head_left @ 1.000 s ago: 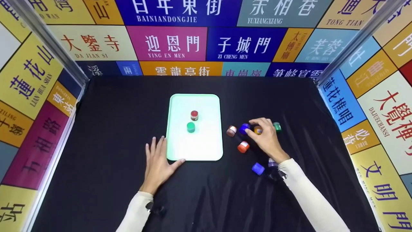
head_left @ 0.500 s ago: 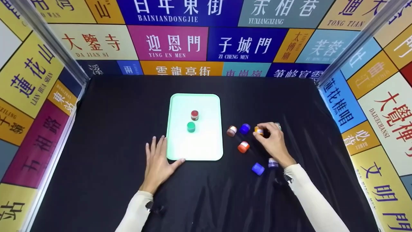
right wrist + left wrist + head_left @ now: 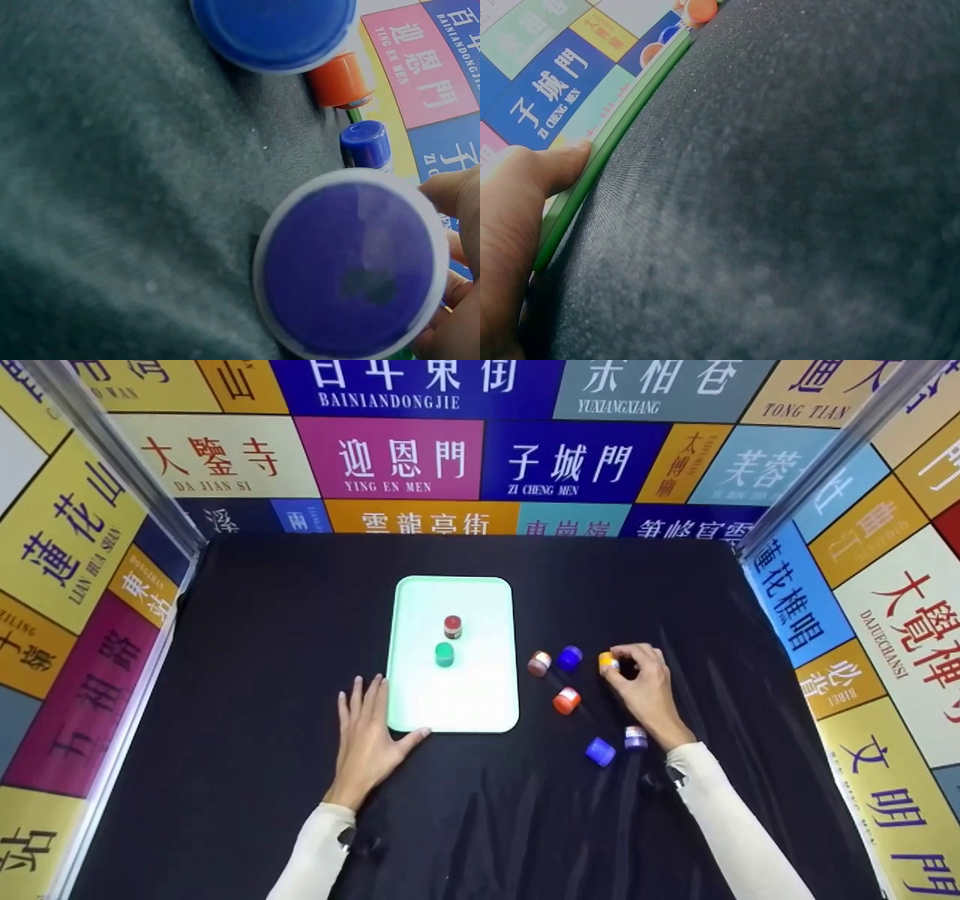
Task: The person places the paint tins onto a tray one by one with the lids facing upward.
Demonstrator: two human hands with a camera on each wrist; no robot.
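Observation:
My left hand point(image 3: 367, 741) rests at the pale green tray point(image 3: 457, 701), fingers straight along its left side and thumb at the near edge. In the left wrist view that thumb point(image 3: 562, 165) touches the tray's rim point(image 3: 619, 124). A dark red paint jar point(image 3: 452, 627) and a green paint jar point(image 3: 444, 655) stand on the tray. To the right, my right hand point(image 3: 643, 682) pinches a yellow paint jar point(image 3: 607, 661) between thumb and fingers. The green jar seen earlier behind this hand is hidden now.
Left of the right hand are a brown jar point(image 3: 538, 663), a dark blue jar point(image 3: 570, 658) and an orange-red jar point(image 3: 567, 700). Nearer lie a blue jar point(image 3: 600, 751) and a purple jar point(image 3: 635, 737), whose lid point(image 3: 349, 262) looms close in the right wrist view. Printed panels point(image 3: 405, 457) wall the black cloth.
My right hand has left the dark blue jar and moved right to the yellow jar, which has shifted slightly right. The left hand and tray stay put.

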